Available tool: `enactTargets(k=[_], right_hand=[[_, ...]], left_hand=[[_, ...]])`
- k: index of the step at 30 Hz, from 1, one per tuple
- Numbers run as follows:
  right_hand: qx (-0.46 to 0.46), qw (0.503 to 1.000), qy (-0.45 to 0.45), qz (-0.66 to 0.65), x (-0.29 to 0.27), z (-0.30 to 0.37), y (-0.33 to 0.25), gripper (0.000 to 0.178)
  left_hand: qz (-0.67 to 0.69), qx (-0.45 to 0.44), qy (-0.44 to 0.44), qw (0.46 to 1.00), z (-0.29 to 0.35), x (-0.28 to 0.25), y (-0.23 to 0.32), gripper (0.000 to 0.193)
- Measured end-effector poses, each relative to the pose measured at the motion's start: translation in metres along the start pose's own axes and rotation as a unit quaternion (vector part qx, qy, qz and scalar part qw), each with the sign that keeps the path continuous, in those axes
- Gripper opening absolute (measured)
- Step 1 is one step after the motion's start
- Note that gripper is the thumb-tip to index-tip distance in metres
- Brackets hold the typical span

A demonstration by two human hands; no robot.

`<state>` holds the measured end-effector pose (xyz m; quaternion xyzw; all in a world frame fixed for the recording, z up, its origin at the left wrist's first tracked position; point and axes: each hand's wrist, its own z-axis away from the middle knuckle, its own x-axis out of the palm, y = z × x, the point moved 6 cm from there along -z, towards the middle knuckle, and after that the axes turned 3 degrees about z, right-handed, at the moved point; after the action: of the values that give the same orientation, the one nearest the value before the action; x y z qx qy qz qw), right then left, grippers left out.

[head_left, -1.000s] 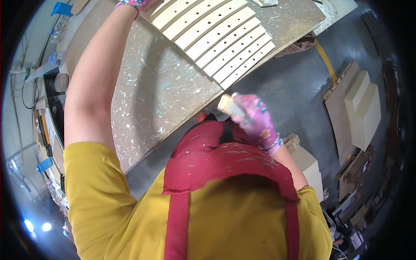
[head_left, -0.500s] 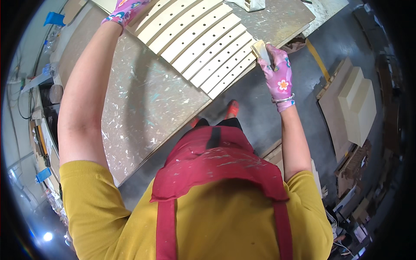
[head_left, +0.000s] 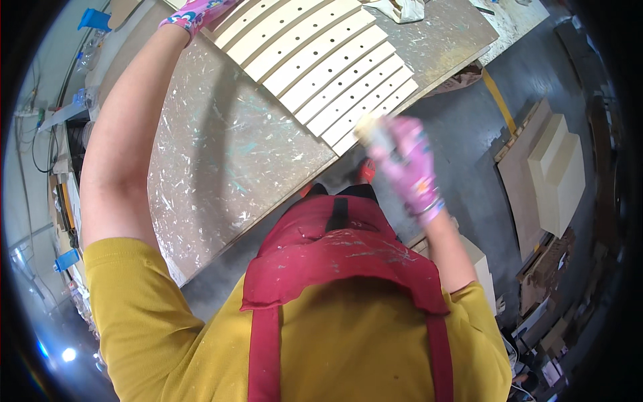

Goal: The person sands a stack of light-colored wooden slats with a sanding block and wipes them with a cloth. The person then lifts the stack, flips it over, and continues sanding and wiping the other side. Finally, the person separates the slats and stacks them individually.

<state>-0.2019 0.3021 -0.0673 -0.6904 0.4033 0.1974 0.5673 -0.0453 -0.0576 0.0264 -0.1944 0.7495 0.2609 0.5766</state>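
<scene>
Right fingers (head_left: pixel 403 126) close on a blurred tool (head_left: pixel 370 128), the left hand (head_left: pixel 199 15) I cannot tell, pale apron marks (head_left: pixel 357 225) unreadable.

A mustard-yellow short-sleeved shirt (head_left: pixel 362 345) shows beneath a white-smeared crimson bib apron (head_left: pixel 341 258) with matching straps (head_left: pixel 265 355) and a black front strip (head_left: pixel 339 213); the gloves (head_left: pixel 412 171) are flower-printed pink, the shoes (head_left: pixel 367 170) red.

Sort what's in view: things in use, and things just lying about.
In use:
- pale strips with dark holes, left hand at their upper left
- blurred pale block in right hand
- spattered table beneath the strips

Apparently lying about:
- crumpled whitish cloth on the table
- stepped pale form at right
</scene>
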Motion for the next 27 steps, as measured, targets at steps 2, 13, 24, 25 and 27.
enactTargets(k=[2,13,24,25,27], right_hand=[[0.05,0.996,0.073,-0.009,-0.03,-0.028,0.031,0.046],[-0.068,0.994,-0.028,0.076,0.012,-0.029,-0.021,0.043],[0.044,0.995,0.09,-0.025,-0.031,-0.043,0.03,0.049],[0.052,0.99,0.129,-0.022,-0.038,-0.055,0.05,0.05],[0.055,0.988,0.146,-0.014,-0.042,-0.077,0.067,0.05]], left_hand=[[0.005,0.007,0.01,1.0,0.002,-0.003,0.0,0.051],[-0.01,-0.019,0.017,1.0,0.007,-0.001,0.001,0.051],[0.009,-0.025,0.016,1.0,0.004,-0.004,0.008,0.051],[0.009,-0.021,0.017,1.0,0.002,-0.002,0.008,0.051],[0.004,-0.019,0.015,1.0,0.001,0.0,0.006,0.051]])
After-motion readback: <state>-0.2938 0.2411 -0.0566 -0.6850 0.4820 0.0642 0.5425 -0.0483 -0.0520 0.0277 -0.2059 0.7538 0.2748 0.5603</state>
